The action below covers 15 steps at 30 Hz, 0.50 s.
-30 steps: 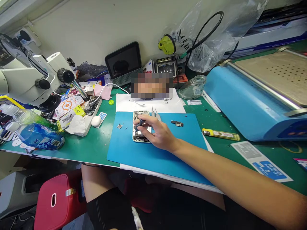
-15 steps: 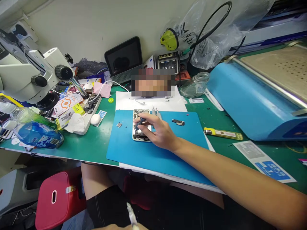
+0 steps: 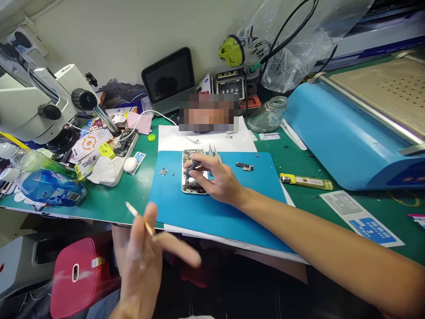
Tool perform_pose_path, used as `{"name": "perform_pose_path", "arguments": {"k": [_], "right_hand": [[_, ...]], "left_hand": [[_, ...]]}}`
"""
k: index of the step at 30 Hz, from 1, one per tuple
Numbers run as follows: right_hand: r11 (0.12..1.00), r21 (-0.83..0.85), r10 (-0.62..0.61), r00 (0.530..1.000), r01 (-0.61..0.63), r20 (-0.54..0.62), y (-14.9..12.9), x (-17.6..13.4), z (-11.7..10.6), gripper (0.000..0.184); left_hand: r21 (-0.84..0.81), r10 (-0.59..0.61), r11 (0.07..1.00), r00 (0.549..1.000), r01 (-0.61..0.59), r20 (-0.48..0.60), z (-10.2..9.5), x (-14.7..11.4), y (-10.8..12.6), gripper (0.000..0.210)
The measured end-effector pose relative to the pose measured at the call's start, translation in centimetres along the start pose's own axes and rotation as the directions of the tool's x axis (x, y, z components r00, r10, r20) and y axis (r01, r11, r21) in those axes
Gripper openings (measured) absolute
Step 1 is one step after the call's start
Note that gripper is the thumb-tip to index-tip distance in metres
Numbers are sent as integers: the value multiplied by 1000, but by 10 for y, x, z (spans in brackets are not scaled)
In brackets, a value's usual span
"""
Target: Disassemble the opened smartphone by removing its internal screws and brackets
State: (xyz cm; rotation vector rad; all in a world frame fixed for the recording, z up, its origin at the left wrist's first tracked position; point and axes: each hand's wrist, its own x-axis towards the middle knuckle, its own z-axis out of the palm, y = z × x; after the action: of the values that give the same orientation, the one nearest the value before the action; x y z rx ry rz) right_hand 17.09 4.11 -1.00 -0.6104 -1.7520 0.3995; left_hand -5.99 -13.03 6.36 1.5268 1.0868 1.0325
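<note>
My right hand [image 3: 221, 179] is closed in a pinch around a short dark screwdriver [image 3: 193, 165], which stands tilted over an opened phone [image 3: 198, 189] on the blue mat [image 3: 186, 217]. The tool's tip is hard to make out. Between the fingers of my left hand [image 3: 142, 257], in front of the bench edge, is a cigarette [image 3: 137, 213] with a white end and an orange filter; that hand is blurred. Tweezers [image 3: 212, 153] lie just beyond my right hand. Small phone parts rest on the mat, among them a metal-and-black piece [image 3: 245, 166] and a small part [image 3: 163, 171].
A microscope [image 3: 55, 104] and a blue liquid bottle [image 3: 51, 188] stand on the left. Farther back are a tablet-like screen [image 3: 169, 73] and a glass jar [image 3: 268, 115]. A yellow tube [image 3: 305, 181] and a blue machine [image 3: 332, 137] are on the right. A red stool [image 3: 79, 283] is below.
My left hand has risen from the bottom edge toward the bench with the cigarette. My right hand holds the screwdriver over the phone as before. The view has shifted slightly.
</note>
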Motion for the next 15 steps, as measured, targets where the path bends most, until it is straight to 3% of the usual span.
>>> {"name": "perform_pose_path", "arguments": {"k": [2, 4, 9, 15], "right_hand": [[1000, -4, 9, 1000, -9, 4, 0, 0, 0, 47], [1000, -10, 9, 1000, -9, 3, 0, 0, -1, 47], [1000, 3, 10, 1000, -10, -21, 0, 2, -2, 53], [999, -13, 29, 999, -29, -31, 1, 2, -3, 53]], "left_hand": [[100, 228, 972, 961, -214, -157, -1, 30, -6, 73], [260, 286, 936, 942, -237, -173, -1, 58, -14, 72], [513, 161, 855, 979, -73, -128, 0, 102, -30, 89], [590, 130, 806, 987, -48, -97, 5, 117, -48, 86]]}}
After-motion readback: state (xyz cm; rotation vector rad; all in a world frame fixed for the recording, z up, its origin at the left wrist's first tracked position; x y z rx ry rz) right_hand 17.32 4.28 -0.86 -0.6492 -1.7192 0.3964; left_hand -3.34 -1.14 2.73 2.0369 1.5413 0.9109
